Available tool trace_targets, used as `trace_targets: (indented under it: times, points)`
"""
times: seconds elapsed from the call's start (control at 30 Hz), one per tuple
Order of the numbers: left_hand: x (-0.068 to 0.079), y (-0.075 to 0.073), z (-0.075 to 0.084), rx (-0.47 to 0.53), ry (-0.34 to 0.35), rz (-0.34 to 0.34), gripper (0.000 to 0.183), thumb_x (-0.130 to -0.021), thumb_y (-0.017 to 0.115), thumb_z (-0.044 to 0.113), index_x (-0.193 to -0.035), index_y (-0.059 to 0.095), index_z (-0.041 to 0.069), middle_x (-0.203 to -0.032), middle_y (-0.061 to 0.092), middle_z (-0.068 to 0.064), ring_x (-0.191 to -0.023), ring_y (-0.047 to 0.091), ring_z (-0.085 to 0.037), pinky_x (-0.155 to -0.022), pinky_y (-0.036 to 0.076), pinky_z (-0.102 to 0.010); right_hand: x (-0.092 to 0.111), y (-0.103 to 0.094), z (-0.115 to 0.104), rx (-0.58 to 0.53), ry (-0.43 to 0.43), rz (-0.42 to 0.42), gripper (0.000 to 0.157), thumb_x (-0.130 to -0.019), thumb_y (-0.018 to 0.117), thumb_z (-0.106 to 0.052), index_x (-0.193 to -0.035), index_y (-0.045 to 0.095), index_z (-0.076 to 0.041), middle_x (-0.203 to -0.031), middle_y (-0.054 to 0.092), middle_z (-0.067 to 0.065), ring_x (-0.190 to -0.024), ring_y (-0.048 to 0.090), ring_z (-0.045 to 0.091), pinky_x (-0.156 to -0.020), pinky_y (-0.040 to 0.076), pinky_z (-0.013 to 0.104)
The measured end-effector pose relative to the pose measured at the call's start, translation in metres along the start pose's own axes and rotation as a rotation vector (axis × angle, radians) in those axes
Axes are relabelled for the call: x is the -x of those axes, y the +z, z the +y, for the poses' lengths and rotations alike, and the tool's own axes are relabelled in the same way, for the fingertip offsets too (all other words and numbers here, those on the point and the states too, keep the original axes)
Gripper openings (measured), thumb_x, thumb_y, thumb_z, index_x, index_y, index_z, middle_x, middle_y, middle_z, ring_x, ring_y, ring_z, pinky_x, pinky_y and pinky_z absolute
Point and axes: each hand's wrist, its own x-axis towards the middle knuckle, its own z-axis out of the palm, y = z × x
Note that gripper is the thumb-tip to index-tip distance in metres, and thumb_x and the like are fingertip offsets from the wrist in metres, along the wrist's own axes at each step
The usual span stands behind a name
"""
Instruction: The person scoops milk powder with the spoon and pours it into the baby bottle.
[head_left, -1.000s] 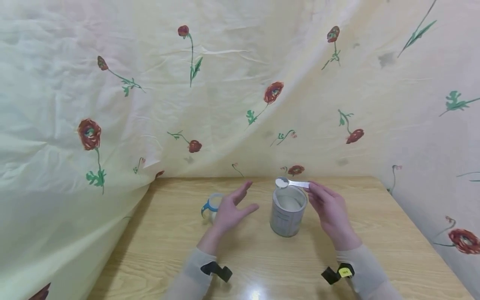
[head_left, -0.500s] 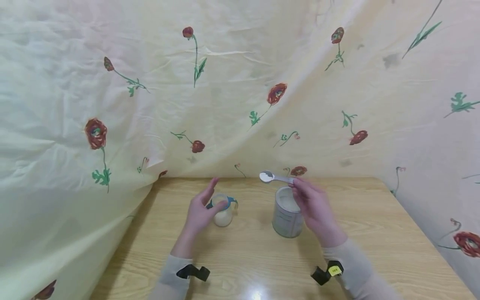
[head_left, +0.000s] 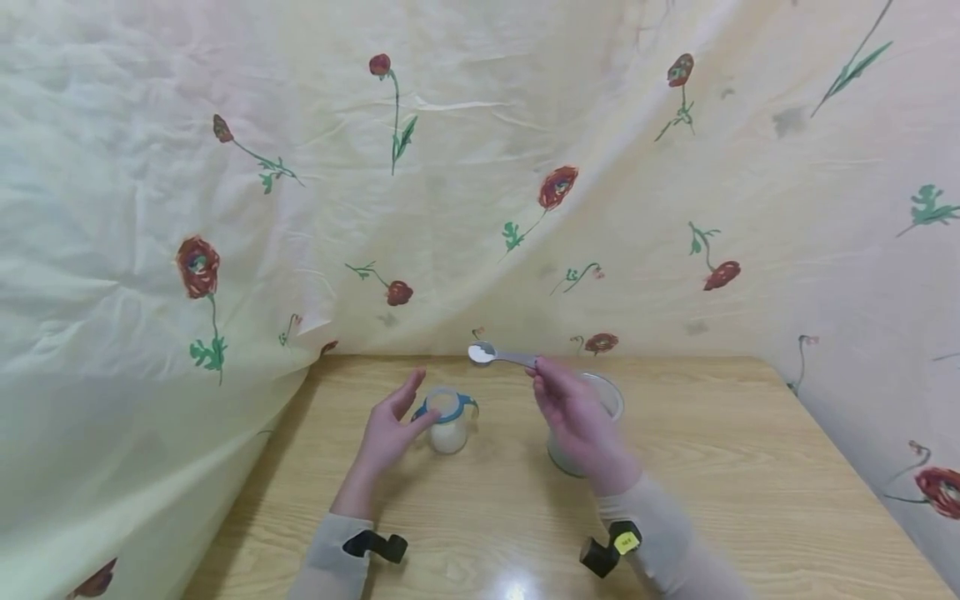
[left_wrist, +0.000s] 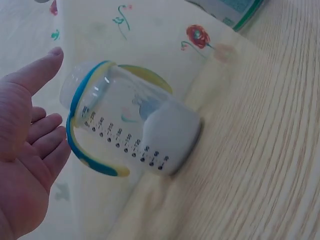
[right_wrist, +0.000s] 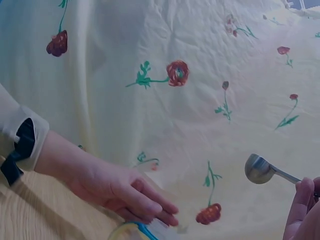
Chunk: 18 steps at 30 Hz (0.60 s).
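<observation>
My right hand (head_left: pixel 581 421) pinches the handle of a metal measuring spoon (head_left: pixel 482 353), whose bowl carries white powder. The spoon is raised over the table's back edge, right of the bottle. A clear baby bottle (left_wrist: pixel 170 135) with blue-and-yellow handles stands upright without a lid, white contents in its lower part. Beside its left handle is my left hand (head_left: pixel 386 433), fingers spread and extended, fingertips right at the handle. Behind my right hand stands a can (head_left: pixel 609 398), open at the top and partly hidden.
A wood-grain table (head_left: pixel 480 517) carries the bottle and the can. Pale cloth (head_left: pixel 450 208) with printed red flowers hangs behind the table and along both sides. Bands with small black cameras (head_left: pixel 600 554) sit on both wrists.
My right hand has carried the loaded spoon left, from over the can toward the bottle. My left hand has drawn back left to the bottle's side, uncovering the bottle.
</observation>
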Motion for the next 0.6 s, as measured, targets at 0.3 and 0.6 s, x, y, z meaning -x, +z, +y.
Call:
trace_targets:
  times: [0.3, 0.6]
  points:
    - [-0.002, -0.008, -0.015, -0.017, -0.054, -0.058, 0.076, -0.095, 0.085, 0.028, -0.16, 0.049, 0.008, -0.162, 0.05, -0.004, -0.152, 0.044, -0.025, -0.125, 0.034, -0.038, -0.014, 0.007, 0.045, -0.029, 0.02, 0.052, 0.017, -0.108, 0.062, -0.007, -0.101, 0.077, -0.01, -0.095, 0.077, 0.002, -0.08, 0.07, 0.003, -0.081, 0.059, 0.013]
    - [-0.002, -0.003, -0.024, -0.053, -0.081, -0.073, 0.075, -0.093, 0.086, 0.027, -0.158, 0.052, 0.007, -0.16, 0.053, -0.005, -0.151, 0.046, -0.029, -0.127, 0.031, -0.051, -0.018, 0.006, 0.069, 0.033, 0.002, 0.111, 0.016, -0.105, 0.069, -0.01, -0.118, 0.072, -0.003, -0.099, 0.077, 0.003, -0.083, 0.069, 0.005, -0.082, 0.06, 0.016]
